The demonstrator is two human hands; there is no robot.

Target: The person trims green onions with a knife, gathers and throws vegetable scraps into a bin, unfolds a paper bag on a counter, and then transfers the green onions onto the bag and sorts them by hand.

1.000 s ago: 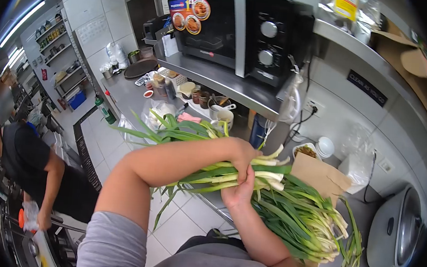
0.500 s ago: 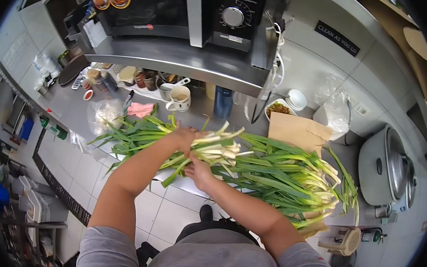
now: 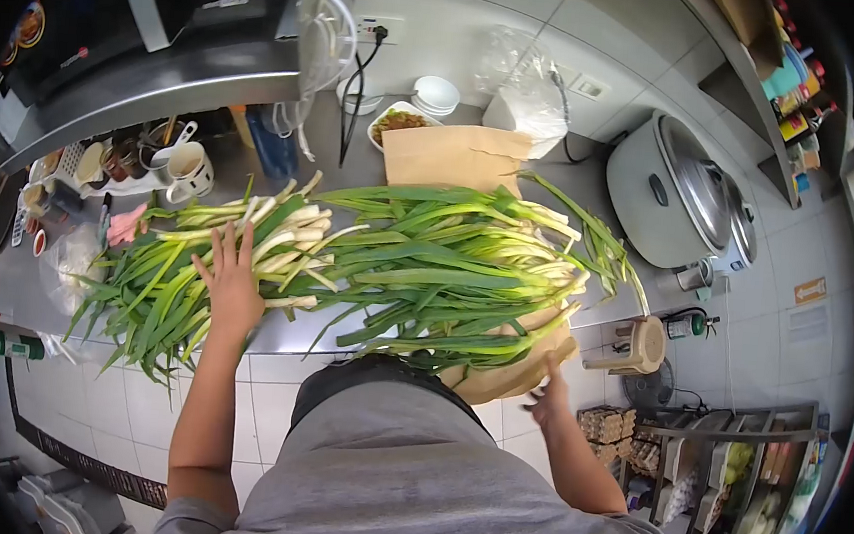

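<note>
My left hand [image 3: 232,282] lies with spread fingers on a bunch of leeks [image 3: 160,286], whose white ends point right and green leaves hang over the counter's front edge. A larger pile of leeks [image 3: 447,269] lies to the right, white ends also facing right. Under its front right part is a sheet of brown paper [image 3: 483,380]. My right hand [image 3: 552,397] is beside that paper's right edge, fingers apart; whether it touches the paper I cannot tell. Another brown paper piece [image 3: 446,158] lies behind the pile.
Behind the leeks stand a bowl of chopped food [image 3: 398,122], stacked white bowls [image 3: 435,95] and a mug [image 3: 191,170]. A large rice cooker [image 3: 669,191] is at the right, with a stool [image 3: 641,346] below. The microwave shelf [image 3: 148,110] overhangs the back left.
The view has swung right. My left hand has let go of the bunch and opened flat on it; my right hand has left the bunch and moved right to the brown paper.
</note>
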